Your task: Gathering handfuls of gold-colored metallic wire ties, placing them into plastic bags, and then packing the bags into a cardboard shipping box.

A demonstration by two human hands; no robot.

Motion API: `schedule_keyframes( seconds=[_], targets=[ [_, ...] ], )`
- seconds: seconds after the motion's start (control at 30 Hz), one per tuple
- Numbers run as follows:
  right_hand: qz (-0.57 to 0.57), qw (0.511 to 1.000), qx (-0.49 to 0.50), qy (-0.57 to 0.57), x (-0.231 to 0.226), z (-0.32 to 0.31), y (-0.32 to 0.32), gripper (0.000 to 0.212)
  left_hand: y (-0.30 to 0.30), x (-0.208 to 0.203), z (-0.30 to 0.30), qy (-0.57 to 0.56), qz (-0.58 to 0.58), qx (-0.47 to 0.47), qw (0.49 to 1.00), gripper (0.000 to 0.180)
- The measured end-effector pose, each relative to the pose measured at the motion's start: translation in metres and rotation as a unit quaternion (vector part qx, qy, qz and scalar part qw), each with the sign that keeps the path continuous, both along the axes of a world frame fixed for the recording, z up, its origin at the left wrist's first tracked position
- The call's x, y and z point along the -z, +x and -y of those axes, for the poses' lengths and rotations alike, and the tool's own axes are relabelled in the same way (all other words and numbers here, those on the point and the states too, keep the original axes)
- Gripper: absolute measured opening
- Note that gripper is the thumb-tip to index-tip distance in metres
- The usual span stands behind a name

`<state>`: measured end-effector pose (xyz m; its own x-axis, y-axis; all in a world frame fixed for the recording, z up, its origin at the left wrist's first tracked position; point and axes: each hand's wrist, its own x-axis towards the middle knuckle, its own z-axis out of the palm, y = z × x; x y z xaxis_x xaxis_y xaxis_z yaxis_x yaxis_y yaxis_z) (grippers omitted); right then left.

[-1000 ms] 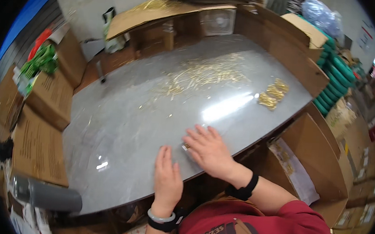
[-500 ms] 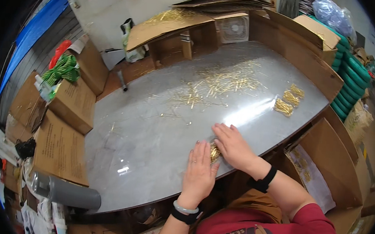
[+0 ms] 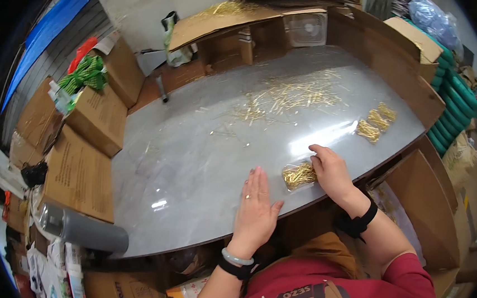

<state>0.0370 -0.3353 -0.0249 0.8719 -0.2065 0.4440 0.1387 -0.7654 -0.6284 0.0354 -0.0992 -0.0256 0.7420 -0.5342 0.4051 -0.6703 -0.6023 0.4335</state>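
Packet of pins [image 3: 299, 175] on the table [image 3: 193, 156] between both hands — loose pins [image 3: 287, 97] behind, boxes [image 3: 84, 153] left.

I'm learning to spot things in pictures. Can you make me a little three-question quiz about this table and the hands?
1. True or false: the left hand lies flat on the grey table.
2. What does the right hand touch? A) a small clear bag of gold pins B) a green bundle C) a fan
3. Fill in: the big loose heap of gold pins lies on the ____ side of the table from the person.

Key: 1 true; 2 A; 3 far
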Motion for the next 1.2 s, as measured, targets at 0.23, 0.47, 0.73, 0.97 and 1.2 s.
schedule_keyframes(
  seconds=[0.23,0.47,0.73,0.97,1.2],
  targets=[
    [-0.021,0.976,0.159,0.149,0.002,0.103,-0.037,0.043,-0.001,0.001,0.001,0.032,-0.031,-0.011,0.999,0.075],
    [-0.044,0.929,0.257,0.261,-0.004,0.132,-0.037,0.061,-0.002,0.003,0.001,0.024,-0.022,-0.006,0.999,0.076],
    [-0.091,0.848,0.240,0.464,-0.008,0.154,-0.041,0.052,-0.003,0.004,0.001,0.031,0.004,-0.008,0.999,0.076],
    [-0.230,0.834,0.207,0.457,-0.030,0.173,-0.029,0.026,-0.002,0.006,0.002,0.059,0.018,-0.015,0.998,0.076],
    [-0.263,0.814,0.155,0.494,-0.030,0.183,-0.026,0.020,-0.002,0.006,0.004,0.064,0.005,-0.020,0.998,0.076]
  ],
)
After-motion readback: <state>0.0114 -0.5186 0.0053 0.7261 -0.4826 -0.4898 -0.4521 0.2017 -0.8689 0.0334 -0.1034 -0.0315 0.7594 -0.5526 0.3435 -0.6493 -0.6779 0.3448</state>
